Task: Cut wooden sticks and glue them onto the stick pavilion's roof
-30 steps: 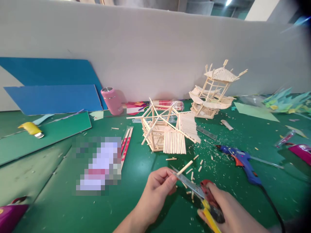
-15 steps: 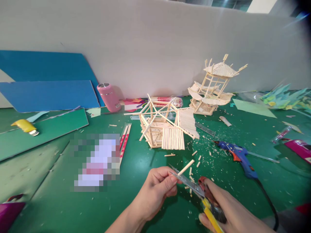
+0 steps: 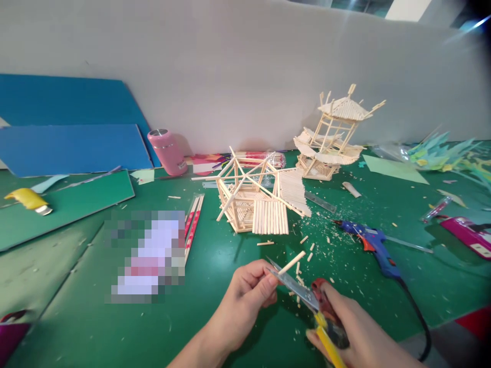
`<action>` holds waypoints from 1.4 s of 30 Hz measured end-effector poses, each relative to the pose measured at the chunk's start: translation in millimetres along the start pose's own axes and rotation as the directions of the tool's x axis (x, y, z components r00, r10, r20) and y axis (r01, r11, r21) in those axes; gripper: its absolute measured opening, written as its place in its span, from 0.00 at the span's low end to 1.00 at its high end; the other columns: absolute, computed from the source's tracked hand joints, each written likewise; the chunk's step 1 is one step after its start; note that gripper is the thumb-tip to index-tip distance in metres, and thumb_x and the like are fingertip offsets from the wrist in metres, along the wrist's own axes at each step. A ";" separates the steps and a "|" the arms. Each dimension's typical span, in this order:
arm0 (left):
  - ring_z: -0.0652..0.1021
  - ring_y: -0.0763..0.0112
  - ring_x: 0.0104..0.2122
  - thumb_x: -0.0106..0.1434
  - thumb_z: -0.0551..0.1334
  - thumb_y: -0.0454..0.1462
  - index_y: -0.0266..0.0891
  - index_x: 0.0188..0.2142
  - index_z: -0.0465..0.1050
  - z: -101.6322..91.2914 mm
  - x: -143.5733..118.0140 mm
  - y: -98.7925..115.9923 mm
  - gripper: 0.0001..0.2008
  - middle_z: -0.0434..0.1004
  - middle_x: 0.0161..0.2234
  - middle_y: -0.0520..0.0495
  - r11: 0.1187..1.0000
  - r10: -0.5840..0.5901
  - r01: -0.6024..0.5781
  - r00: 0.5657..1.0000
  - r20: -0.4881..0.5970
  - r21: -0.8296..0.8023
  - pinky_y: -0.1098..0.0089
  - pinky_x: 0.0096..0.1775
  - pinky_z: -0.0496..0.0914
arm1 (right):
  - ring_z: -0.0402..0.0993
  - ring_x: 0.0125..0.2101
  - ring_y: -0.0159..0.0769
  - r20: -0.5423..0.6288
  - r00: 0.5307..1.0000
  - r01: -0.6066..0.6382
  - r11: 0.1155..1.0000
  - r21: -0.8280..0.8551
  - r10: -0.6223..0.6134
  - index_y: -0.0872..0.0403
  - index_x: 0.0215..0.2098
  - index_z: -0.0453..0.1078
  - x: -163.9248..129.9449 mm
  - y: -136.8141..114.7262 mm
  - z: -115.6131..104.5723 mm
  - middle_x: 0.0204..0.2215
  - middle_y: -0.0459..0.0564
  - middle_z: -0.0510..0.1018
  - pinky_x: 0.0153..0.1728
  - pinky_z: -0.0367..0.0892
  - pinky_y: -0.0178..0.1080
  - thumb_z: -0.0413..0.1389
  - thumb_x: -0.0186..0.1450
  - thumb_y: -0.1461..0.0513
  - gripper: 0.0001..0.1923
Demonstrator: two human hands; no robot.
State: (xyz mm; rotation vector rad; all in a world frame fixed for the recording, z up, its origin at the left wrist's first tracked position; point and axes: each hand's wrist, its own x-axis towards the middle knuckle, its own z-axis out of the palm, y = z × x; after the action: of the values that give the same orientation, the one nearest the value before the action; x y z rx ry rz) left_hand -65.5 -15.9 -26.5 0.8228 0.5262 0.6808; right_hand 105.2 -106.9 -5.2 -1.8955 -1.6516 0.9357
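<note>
My left hand (image 3: 251, 291) pinches a short wooden stick (image 3: 292, 262) between thumb and fingers, its free end slanting up to the right. Wrapped round the handles of a pair of scissors (image 3: 301, 292) is my right hand (image 3: 353, 322). The parted blades point up and left and cross the stick close to my left fingertips. Just beyond them stands a pavilion frame of wooden sticks (image 3: 236, 204), with slatted roof panels (image 3: 270, 217) on its front and right sides. Several cut stick pieces (image 3: 298, 268) lie under and behind the scissors.
A blue glue gun (image 3: 368, 237) with a black cord lies at right amid shavings. Behind it stands a two-tiered stick pavilion (image 3: 337, 133). A pink flask (image 3: 168, 152), red-wrapped sticks (image 3: 194, 225), a yellow cutter (image 3: 26, 199) and blue boards (image 3: 69, 151) are at left.
The whole view has shifted slightly, so the table's things appear a little further left. Both hands, the stick and the scissors keep nearly the same pose.
</note>
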 end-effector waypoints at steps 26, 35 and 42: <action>0.57 0.76 0.21 0.62 0.56 0.41 0.35 0.28 0.69 0.3 1.1 9.7 0.11 0.58 0.20 0.56 0.873 0.079 -0.015 0.990 -0.112 0.487 0.73 0.23 0.51 | 0.67 0.44 0.51 -0.416 0.838 0.023 0.785 -0.619 -0.353 0.57 0.43 0.64 -2.5 58.7 -46.2 0.43 0.59 0.69 0.46 0.62 0.52 0.54 0.58 0.52 0.20; 0.69 0.68 0.26 0.64 0.50 0.33 0.37 0.32 0.67 -0.3 -1.5 5.1 0.09 0.72 0.27 0.46 0.225 0.277 -0.287 0.935 0.221 0.931 0.69 0.31 0.60 | 0.67 0.36 0.41 -0.070 0.828 0.443 0.726 -0.526 -0.557 0.55 0.46 0.68 37.0 -15.4 -3.9 0.35 0.53 0.75 0.37 0.64 0.44 0.48 0.66 0.62 0.13; 0.69 0.65 0.23 0.64 0.49 0.32 0.36 0.32 0.69 -7.8 2.9 -1.8 0.11 0.72 0.23 0.45 -0.345 0.215 -0.223 0.927 0.308 0.912 0.67 0.27 0.57 | 0.62 0.29 0.38 0.085 0.878 0.438 0.719 -0.540 -0.471 0.56 0.34 0.70 52.2 -5.8 3.5 0.24 0.49 0.70 0.30 0.58 0.40 0.42 0.68 0.63 0.15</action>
State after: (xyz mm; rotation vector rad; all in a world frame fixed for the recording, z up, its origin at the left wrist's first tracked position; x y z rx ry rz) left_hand -68.1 -11.0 -32.9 2.7435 0.9479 0.4223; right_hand 101.4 -55.0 -13.5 -1.6547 -2.3833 0.2011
